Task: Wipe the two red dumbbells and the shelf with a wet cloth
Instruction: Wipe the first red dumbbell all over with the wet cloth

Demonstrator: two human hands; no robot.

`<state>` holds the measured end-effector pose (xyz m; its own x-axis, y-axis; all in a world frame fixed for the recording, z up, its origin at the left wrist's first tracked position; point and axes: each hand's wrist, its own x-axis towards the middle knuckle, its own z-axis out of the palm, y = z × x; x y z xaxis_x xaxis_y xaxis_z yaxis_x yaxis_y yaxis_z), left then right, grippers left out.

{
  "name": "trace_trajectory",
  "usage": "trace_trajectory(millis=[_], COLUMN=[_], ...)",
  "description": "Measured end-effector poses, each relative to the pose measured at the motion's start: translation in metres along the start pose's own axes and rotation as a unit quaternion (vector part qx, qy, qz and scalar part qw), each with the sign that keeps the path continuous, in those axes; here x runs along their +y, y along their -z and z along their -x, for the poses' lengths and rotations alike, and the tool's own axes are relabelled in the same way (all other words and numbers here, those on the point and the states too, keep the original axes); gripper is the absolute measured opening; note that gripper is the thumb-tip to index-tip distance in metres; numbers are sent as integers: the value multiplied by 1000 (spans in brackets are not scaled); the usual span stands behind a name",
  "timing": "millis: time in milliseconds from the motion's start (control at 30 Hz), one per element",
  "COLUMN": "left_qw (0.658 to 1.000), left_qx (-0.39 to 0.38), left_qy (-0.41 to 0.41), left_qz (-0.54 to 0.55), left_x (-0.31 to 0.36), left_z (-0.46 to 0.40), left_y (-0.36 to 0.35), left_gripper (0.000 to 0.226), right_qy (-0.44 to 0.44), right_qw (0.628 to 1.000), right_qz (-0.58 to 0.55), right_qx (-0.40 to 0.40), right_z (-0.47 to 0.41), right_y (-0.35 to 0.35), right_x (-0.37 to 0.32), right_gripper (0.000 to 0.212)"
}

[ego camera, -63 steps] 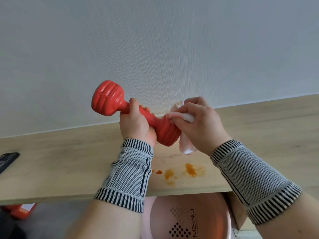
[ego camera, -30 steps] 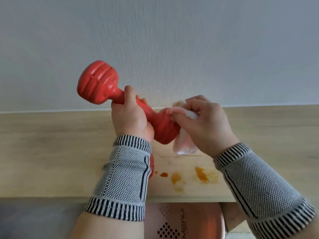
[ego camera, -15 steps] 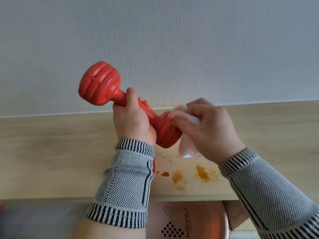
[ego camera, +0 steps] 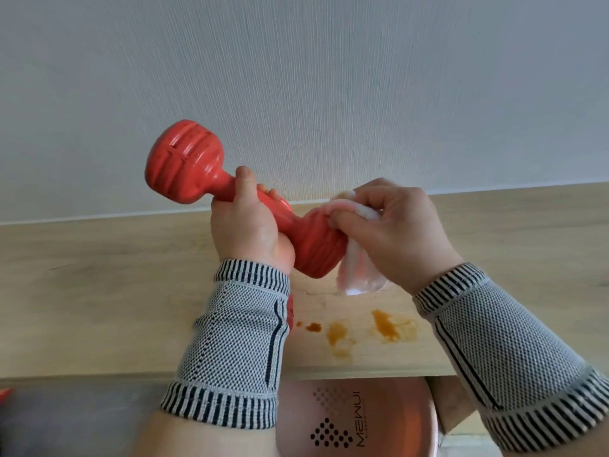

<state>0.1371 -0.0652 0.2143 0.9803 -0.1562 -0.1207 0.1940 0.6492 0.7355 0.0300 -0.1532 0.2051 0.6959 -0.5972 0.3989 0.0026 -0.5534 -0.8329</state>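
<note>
Gripping the handle of a red dumbbell [ego camera: 197, 173], the left hand [ego camera: 250, 229] has its fingers curled round the bar and the thumb laid up along it toward the far head. That dumbbell is raised off the wooden shelf [ego camera: 99, 291] and tilted, its ribbed far head up and to the left against the pale textured wall [ego camera: 296, 77], its near head lower and to the right, just above the shelf surface. A grey knitted wrist sleeve with striped cuffs [ego camera: 237, 351] covers the left forearm, and a sliver of red shows just beside its right edge (perhaps the second dumbbell, though too little is visible to tell). Right of the sleeve, several orange stains [ego camera: 385, 328] lie on the shelf near its front edge. Below that edge sits a pink basin [ego camera: 395, 423] with dark printed lettering. The right hand [ego camera: 395, 235] pinches a bunched white cloth [ego camera: 356, 272] against the dumbbell's near head, fingers bent over the top and a loose end hanging down toward the shelf. A matching wrist sleeve [ego camera: 507, 351] covers the right forearm.
</note>
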Motion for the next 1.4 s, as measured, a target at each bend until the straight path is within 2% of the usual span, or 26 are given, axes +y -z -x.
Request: trace_trajectory(millis=[67,233,400,567,733,833,933,1033,1167,1233,1333,1400], left_qw=[1000,1000,1000,1000,1000,1000,1000,1000,999,998,996,995], left_qx=[-6,8,-12,4,-19,-9,8,-6,-1,9,46,60], left_qy=[-1,-3,5,-1,10,2,12,17,45,61,70,74], left_qz=[-2,6,-10,-4,-5,-10,4,3,12,26,22,16], left_x=[-2,-1,-8,-7,-7,-6,-4,-4,-4,-1,2,5], left_z=[1,-3,2,-2,2,0,-6,-3,-3,-6,-9,-9], left_y=[-1,-2,-3,-2,-3,-3,-1,-1,-3,-2,1,2], left_gripper=[13,13,12,13,12,13,15,13,13,16,20,23], right_qy=[-17,42,-27,27,-31,11,53,6,-79,-46,46,101], right_qw=[999,998,999,998,999,1000,996,999,991,994,999,994], right_qz=[-19,38,-15,41,-19,12,58,36,-100,-98,-15,35], right_qx=[20,-34,32,-32,35,5,-32,5,35,25,-9,-20], right_z=[-1,11,1,10,1,6,12,5,1,3,7,9], right_y=[2,2,10,9,11,10,3,4,14,13,8,4], right_x=[1,-7,2,-6,0,-4,-9,-5,0,1,1,3], right_gripper=[11,16,12,13,12,13,27,13,14,11,2,4])
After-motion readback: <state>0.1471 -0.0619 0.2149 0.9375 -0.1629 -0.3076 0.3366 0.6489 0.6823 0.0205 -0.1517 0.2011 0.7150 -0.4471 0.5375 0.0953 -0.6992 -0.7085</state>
